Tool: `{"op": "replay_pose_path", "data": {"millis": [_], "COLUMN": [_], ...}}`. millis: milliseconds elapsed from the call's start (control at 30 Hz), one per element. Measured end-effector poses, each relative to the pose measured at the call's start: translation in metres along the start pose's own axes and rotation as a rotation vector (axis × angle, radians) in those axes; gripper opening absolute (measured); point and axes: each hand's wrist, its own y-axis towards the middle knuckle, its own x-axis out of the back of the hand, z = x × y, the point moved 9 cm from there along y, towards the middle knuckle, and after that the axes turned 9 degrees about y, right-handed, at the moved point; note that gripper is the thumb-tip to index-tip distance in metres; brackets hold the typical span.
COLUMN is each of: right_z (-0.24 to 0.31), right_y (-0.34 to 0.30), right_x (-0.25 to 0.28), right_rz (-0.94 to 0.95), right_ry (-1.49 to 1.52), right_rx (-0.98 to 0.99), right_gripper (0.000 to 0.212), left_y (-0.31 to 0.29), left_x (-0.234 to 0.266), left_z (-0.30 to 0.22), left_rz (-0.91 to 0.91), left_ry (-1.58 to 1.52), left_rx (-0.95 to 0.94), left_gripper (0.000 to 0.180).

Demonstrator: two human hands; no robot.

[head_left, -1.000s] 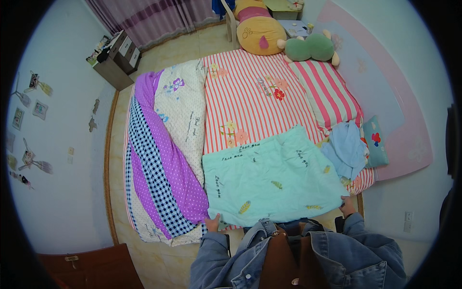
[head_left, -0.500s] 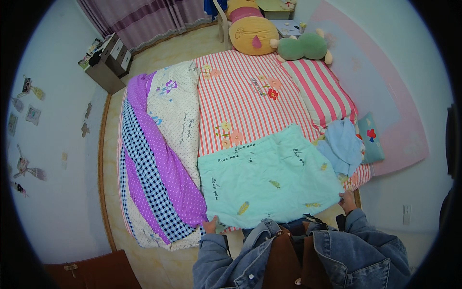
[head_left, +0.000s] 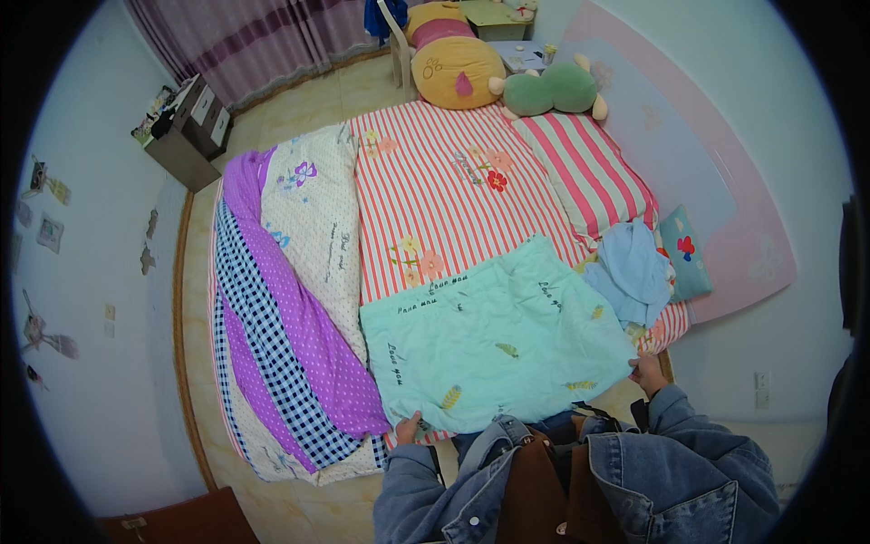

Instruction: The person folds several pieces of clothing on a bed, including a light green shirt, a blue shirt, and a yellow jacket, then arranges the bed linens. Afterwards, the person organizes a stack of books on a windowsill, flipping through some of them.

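A mint-green bed cloth [head_left: 489, 354] with dark lettering and yellow-green leaf prints lies spread over the near part of the bed, lightly wrinkled. My left hand [head_left: 407, 429] is at its near left corner, thumb up and fingers closed on the edge; some of those fingers are hidden. At the near right corner, my right hand [head_left: 647, 374] pinches the cloth between thumb and fingers. Left of the cloth, a bunched quilt [head_left: 313, 340] in purple, dark check and dotted white runs along the bed, close to my left hand. Under both is a red-and-white striped sheet [head_left: 435, 172].
A light-blue garment [head_left: 627, 276] and a small teal cushion [head_left: 686, 254] lie by the pink headboard [head_left: 739, 218]. Beyond them are a striped pillow [head_left: 589, 168], a green plush toy [head_left: 553, 91] and a large yellow plush [head_left: 458, 72]. A drawer cabinet [head_left: 186, 136] stands far left.
The whole view has shifted slightly. My left hand has moved a little to the right along the cloth's near edge. My right hand still grips its corner.
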Motion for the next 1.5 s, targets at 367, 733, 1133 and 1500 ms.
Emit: {"op": "replay_pose_path", "data": {"millis": [367, 733, 1133, 1500], "right_z": [0.002, 0.012, 0.112, 0.05], "right_y": [-0.011, 0.011, -0.23, -0.175], "right_x": [-0.005, -0.039, -0.362, -0.294], "right_rz": [-0.008, 0.112, 0.939, 1.013], "right_ry": [-0.022, -0.298, -0.726, 0.224], "right_rx": [-0.033, 0.285, 0.472, -0.15], "right_gripper": [0.042, 0.044, 0.104, 0.057], "left_y": [0.013, -0.039, -0.436, -0.311], "left_x": [-0.002, 0.017, -0.184, -0.115], "left_z": [-0.024, -0.104, -0.295, -0.308], "left_rz": [-0.065, -0.04, 0.831, 0.711], "left_ry": [-0.153, -0.321, 1.042, 0.535], "left_rx": [-0.314, -0.345, -1.508, -0.91], "left_gripper": [0.067, 0.041, 0.031, 0.063]}}
